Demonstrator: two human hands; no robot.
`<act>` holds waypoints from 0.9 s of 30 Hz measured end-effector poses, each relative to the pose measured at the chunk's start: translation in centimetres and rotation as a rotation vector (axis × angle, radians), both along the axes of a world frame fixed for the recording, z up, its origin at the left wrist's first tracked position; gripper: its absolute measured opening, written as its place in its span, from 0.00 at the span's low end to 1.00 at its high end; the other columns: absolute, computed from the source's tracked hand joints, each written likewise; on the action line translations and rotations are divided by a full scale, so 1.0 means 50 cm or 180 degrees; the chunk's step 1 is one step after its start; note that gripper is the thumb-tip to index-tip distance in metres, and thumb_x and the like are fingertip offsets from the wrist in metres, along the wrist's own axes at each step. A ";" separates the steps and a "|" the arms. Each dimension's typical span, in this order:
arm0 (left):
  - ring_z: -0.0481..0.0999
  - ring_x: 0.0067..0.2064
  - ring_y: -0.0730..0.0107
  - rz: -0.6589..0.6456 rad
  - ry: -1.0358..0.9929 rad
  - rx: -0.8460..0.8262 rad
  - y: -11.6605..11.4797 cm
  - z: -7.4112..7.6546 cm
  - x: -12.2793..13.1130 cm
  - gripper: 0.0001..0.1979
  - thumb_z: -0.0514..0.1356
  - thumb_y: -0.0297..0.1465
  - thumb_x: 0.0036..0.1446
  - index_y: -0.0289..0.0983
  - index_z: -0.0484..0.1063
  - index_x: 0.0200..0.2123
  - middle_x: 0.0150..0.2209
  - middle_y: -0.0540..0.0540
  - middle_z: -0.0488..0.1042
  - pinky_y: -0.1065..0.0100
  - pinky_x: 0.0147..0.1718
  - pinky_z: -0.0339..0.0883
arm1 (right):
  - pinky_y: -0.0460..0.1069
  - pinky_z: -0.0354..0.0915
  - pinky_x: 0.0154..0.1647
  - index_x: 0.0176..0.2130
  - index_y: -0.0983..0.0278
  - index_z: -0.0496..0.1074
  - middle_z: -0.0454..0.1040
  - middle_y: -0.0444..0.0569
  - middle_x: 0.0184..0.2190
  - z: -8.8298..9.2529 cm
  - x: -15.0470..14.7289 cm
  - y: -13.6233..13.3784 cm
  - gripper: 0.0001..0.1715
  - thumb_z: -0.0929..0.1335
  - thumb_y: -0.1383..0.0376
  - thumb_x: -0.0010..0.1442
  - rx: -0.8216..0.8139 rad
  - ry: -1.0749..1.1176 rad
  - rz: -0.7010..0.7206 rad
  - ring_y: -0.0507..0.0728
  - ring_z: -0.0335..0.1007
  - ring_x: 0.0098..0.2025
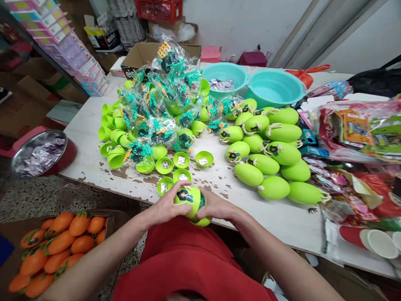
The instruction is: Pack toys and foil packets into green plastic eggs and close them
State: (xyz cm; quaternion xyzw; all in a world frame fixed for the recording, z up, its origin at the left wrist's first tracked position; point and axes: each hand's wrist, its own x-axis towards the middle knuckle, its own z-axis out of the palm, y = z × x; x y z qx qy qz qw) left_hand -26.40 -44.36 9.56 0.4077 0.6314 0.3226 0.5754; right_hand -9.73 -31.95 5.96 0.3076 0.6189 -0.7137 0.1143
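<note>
My left hand (167, 205) is wrapped round a green egg half (188, 200) with a dark printed patch, at the table's front edge. Against its open side, my right hand (214, 205) holds another green half (203, 221), and something teal shows in the gap between them. Just beyond my hands sit several open green cups (164, 165) with small white packets inside. Bagged teal and orange toys (163, 129) are heaped behind these, among stacked green halves (115, 158). Several closed green eggs (274, 187) lie to the right, some with pale cords.
Two teal basins (272, 90) stand at the back, one with small packets. A metal bowl of packets (44, 154) is at the left edge. Orange egg-shaped items (59, 242) fill a box at lower left. Plastic bags (360, 129) and paper cups (380, 242) crowd the right side.
</note>
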 end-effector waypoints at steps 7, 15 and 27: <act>0.71 0.37 0.68 0.0541 -0.0405 -0.0303 0.011 -0.002 -0.001 0.30 0.66 0.37 0.49 0.43 0.63 0.55 0.42 0.49 0.70 0.69 0.33 0.69 | 0.53 0.68 0.48 0.55 0.60 0.60 0.72 0.47 0.46 0.000 0.033 0.007 0.49 0.80 0.63 0.37 -0.0998 0.0564 -0.0515 0.60 0.70 0.48; 0.71 0.46 0.62 0.0031 0.0357 0.0261 0.018 0.018 0.019 0.27 0.65 0.35 0.49 0.43 0.66 0.54 0.47 0.47 0.68 0.63 0.45 0.68 | 0.53 0.71 0.42 0.52 0.62 0.66 0.75 0.51 0.44 -0.017 0.057 -0.034 0.39 0.77 0.62 0.42 -0.2020 0.1009 -0.1418 0.61 0.74 0.43; 0.69 0.47 0.61 -0.0156 0.1077 0.0615 0.033 0.043 0.034 0.27 0.64 0.35 0.50 0.42 0.64 0.55 0.49 0.45 0.68 0.61 0.50 0.65 | 0.55 0.68 0.51 0.59 0.60 0.63 0.71 0.50 0.52 0.045 0.075 -0.029 0.54 0.81 0.59 0.35 -0.0093 0.0744 -0.1242 0.63 0.70 0.50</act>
